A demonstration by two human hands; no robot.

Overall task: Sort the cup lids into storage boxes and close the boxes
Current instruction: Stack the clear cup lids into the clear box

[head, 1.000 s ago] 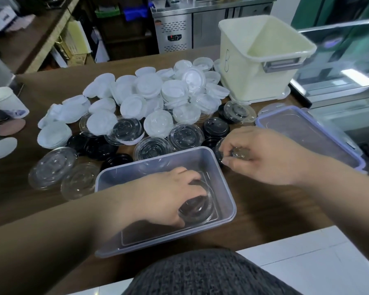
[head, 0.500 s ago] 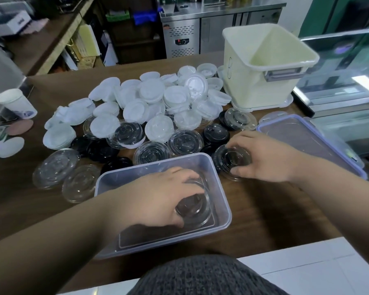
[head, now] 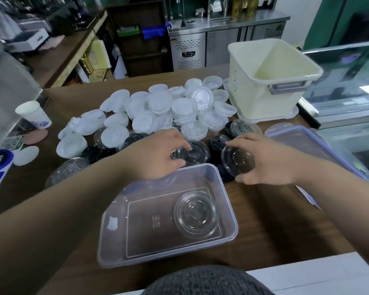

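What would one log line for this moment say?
left hand grips pile lid | right hand holds second lid | clear box uncovered, one boxed lid inside

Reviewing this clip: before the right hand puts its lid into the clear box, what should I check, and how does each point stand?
1. Right hand grips the held lid: ok.
2. That lid is a single one, not a stack: cannot tell.
3. Clear box is open, with room beside the lid inside: ok.
4. Left hand pinches a pile lid: ok.
5. Box cover lies apart on the right: ok.
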